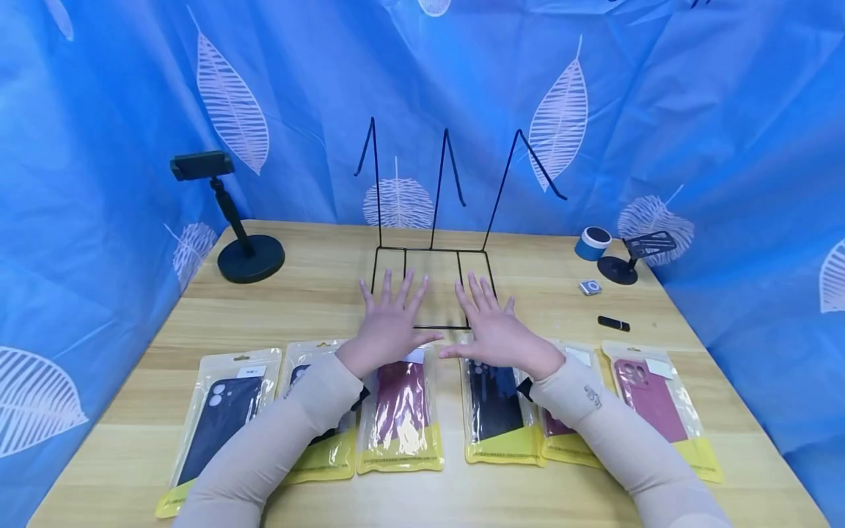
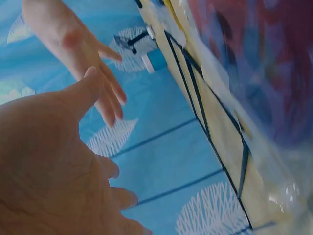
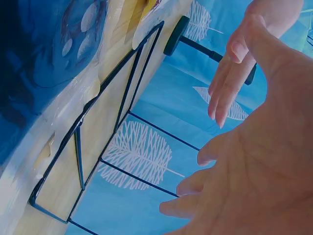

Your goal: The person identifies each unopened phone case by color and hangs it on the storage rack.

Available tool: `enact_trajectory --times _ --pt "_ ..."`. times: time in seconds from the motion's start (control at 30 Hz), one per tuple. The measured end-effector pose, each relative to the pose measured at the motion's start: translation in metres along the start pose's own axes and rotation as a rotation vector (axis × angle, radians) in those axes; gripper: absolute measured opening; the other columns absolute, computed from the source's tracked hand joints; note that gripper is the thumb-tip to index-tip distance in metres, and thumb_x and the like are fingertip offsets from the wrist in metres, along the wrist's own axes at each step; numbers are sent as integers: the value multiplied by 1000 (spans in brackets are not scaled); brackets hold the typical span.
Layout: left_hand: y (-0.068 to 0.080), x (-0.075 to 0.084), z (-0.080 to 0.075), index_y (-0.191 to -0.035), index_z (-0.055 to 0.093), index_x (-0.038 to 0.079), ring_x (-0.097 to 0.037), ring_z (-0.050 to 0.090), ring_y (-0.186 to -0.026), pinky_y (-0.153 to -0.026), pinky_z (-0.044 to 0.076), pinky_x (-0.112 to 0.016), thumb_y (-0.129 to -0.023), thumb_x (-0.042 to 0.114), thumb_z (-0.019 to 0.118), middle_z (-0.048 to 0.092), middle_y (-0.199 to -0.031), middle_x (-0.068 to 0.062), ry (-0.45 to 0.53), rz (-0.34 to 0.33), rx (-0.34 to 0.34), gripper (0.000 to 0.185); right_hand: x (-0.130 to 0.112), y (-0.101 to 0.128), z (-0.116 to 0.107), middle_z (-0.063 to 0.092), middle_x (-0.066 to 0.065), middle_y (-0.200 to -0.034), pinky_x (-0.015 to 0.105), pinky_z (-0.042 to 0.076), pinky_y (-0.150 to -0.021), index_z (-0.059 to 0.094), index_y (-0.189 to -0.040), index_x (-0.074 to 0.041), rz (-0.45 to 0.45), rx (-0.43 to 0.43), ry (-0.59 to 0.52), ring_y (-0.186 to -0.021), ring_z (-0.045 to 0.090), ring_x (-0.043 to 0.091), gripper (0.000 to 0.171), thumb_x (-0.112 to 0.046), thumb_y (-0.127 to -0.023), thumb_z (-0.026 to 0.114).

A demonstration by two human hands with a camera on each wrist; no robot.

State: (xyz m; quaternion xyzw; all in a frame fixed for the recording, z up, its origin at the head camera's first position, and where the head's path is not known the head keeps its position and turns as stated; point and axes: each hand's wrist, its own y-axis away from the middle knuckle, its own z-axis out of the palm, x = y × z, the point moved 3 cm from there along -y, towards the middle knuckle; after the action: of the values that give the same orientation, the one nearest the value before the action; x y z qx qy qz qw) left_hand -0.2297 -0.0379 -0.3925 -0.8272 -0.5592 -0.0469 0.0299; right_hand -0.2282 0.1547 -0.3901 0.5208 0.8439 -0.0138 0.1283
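Two hands hover flat, fingers spread, in the head view: left hand (image 1: 389,323) and right hand (image 1: 495,328) above the wire rack (image 1: 432,286), empty. Six packaged phone cases (image 1: 401,411) lie unhung on the tabletop (image 1: 317,293). Both wrist views show open palms, nothing held.

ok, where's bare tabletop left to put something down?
Free: the wood between the black phone stand and the wire rack, and the patch between the rack and the black stick. Crowded: the front edge, lined with packaged phone cases; both hands, left hand and right hand, hover over the rack's base.
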Motion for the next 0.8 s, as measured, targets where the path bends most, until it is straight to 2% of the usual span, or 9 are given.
enact_trajectory --times 0.13,0.2,0.33,0.47,0.57,0.67,0.8 --pt "0 -22 -4 -160 -6 21 -39 -15 -151 -114 -12 -70 -92 71 47 -12 -166 -8 17 16 -54 99 2 7 -8 -20 11 -165 80 -1 -108 -3 -161 -16 16 34 30 -153 -14 36 118 -84 -79 49" --pt "0 -38 -7 -160 -3 20 -37 -18 -151 -115 -15 -67 -94 67 47 -11 -166 -8 38 27 -108 95 6 15 -15 -19 11 -165 78 -4 -110 -3 -161 -17 27 64 50 -153 -13 36 116 -86 -80 43" --pt "1 -74 -10 -161 7 17 -38 -12 -153 -116 -13 -68 -100 53 50 0 -168 -10 97 17 -235 83 23 40 -33 -14 10 -166 70 -7 -115 -4 -160 -17 57 149 68 -154 -7 38 107 -80 -86 42" --pt "1 -96 -6 -161 11 14 -42 -3 -153 -116 -8 -69 -101 46 52 8 -167 -14 145 -7 -357 79 49 74 -51 -11 13 -166 72 2 -115 -5 -160 -15 138 169 57 -151 5 46 102 -72 -92 45" --pt "0 -100 -1 -160 13 12 -44 1 -152 -117 -4 -69 -100 46 54 9 -167 -15 152 -1 -401 81 76 100 -60 -1 23 -165 76 12 -110 -2 -160 -11 246 112 59 -146 15 53 102 -73 -92 43" --pt "-2 -99 1 -160 16 11 -43 2 -153 -118 -4 -68 -99 47 56 8 -167 -14 166 13 -409 81 111 125 -59 14 35 -159 77 23 -105 7 -159 0 360 14 58 -139 22 60 108 -78 -91 38" --pt "-4 -96 2 -159 18 10 -40 1 -153 -118 -5 -67 -99 45 56 11 -167 -12 174 25 -420 79 165 157 -50 23 47 -146 75 36 -94 17 -150 16 532 -130 39 -128 30 66 118 -83 -88 32"
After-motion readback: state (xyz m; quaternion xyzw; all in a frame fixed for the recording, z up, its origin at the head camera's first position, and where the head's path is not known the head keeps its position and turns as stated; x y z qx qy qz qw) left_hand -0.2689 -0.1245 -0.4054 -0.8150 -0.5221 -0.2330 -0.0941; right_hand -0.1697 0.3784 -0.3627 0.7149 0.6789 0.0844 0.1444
